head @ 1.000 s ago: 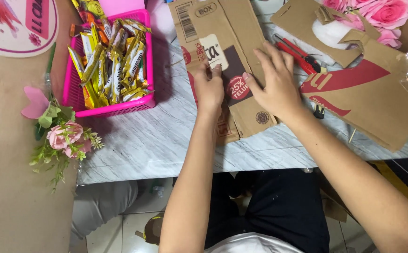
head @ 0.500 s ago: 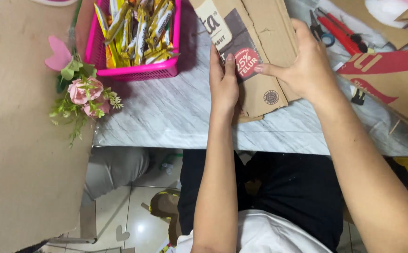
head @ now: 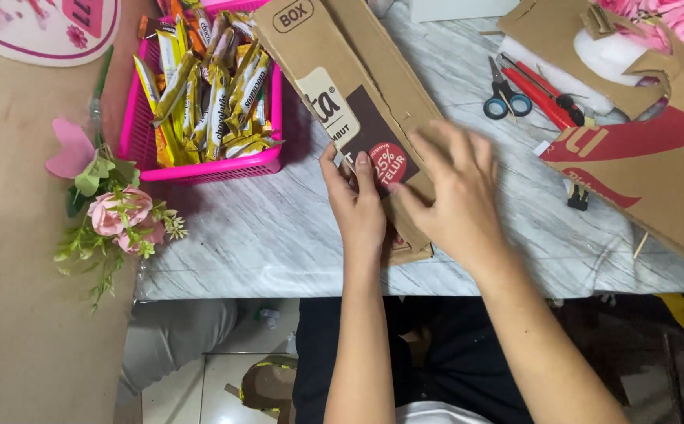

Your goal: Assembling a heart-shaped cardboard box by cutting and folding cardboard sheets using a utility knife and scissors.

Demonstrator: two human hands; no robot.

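both hands lie on a flattened cardboard box that runs slantwise across the marble-patterned table. left hand presses flat, fingers together, on the box's near end; right hand is spread open over the same end, somewhat blurred, so whether it pinches an edge i cannot tell. the cardboard looks light and stiff along its panels, likely to bend at the creases, and not slippery; the long edges or the near end seem the best hold. it bears a dark brown patch with a pale label and a round red sticker. beside it to the left stands a pink basket of yellow wrapped bars, and to the right lie blue-handled scissors and a red-printed cardboard sheet.
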